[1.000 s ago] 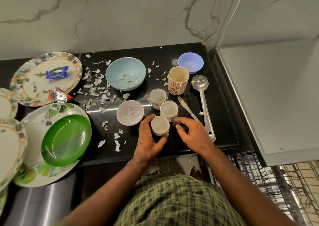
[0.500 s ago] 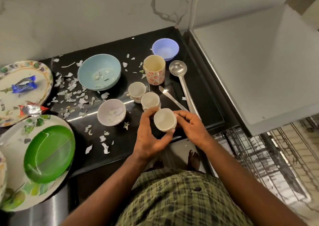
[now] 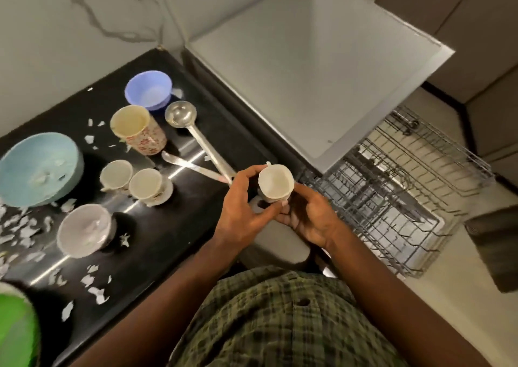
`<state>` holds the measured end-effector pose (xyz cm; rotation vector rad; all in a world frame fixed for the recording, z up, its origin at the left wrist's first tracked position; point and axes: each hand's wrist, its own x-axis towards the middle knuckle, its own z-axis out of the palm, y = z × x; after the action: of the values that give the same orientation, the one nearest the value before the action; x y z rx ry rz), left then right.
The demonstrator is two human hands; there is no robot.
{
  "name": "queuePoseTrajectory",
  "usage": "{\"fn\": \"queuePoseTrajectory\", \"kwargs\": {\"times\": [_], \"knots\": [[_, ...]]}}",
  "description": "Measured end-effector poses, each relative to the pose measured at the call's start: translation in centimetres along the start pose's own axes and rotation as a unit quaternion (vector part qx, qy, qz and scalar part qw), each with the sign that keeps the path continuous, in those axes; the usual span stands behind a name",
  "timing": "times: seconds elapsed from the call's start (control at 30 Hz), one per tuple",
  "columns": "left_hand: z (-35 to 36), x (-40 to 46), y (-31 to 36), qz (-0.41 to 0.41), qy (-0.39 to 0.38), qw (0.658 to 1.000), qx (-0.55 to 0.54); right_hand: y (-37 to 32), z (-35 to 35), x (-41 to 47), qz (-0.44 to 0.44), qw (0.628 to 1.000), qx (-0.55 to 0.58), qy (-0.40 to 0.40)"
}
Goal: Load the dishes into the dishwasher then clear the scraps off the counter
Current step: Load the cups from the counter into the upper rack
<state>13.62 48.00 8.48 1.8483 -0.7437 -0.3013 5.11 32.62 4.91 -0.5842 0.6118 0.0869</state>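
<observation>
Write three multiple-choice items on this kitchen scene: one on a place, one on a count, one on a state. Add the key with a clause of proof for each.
1. Where is the ladle?
A. In the rack
B. On the black counter, bowl end beside the purple bowl
C. Inside the blue bowl

2. How many small cups stand on the counter, apart from the held cup?
A. Two
B. Four
C. None

3. What state is the dishwasher rack in?
A. Pushed in and hidden
B. Full of plates
C. Pulled out, no dishes seen in it

Key: 1 B, the ladle lies along the counter's right side. 2 A, two sit side by side below the floral mug. 3 C, only bare wire shows, while the left hand and right hand hold the cup.
</observation>
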Motion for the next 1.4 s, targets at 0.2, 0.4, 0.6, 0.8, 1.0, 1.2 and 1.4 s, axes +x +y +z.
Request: {"fn": "queuePoseTrajectory", "kwargs": {"times": [0.2,0.4,0.6,0.8,1.0,1.2,1.4], "knots": [[7.9,1.9,1.5,-0.022,-0.084,0.996,-0.008,-3.4,-7.4,-2.4,-0.006,0.993,0.115,0.003],[17.5,3.3,2.0,-0.042,-0.198,0.979,-0.004,-6.2,-15.7,-5.8,-0.021,0.983,0.173,0.059],[26.7,4.0,1.0,-0.041,-0.323,0.945,0.035,-6.8,-24.5,-9.3,-0.052,0.962,0.23,0.137],[33.5,3.8,0.0,-0.07,-0.453,0.876,0.148,-5.7,-32.3,-11.4,-0.071,0.928,0.199,0.308],[35.1,3.9,-0.4,-0.095,-0.5,0.833,0.217,-3.4,-38.2,-10.0,-0.035,0.845,-0.198,0.496],[34.2,4.6,-1.5,-0.086,-0.5,0.823,0.254,-2.5,-39.9,-7.4,0.005,0.723,-0.539,0.432],[32.6,4.4,-1.7,-0.128,-0.494,0.823,0.251,-2.7,-40.0,-5.5,0.046,0.668,-0.636,0.384]]}}
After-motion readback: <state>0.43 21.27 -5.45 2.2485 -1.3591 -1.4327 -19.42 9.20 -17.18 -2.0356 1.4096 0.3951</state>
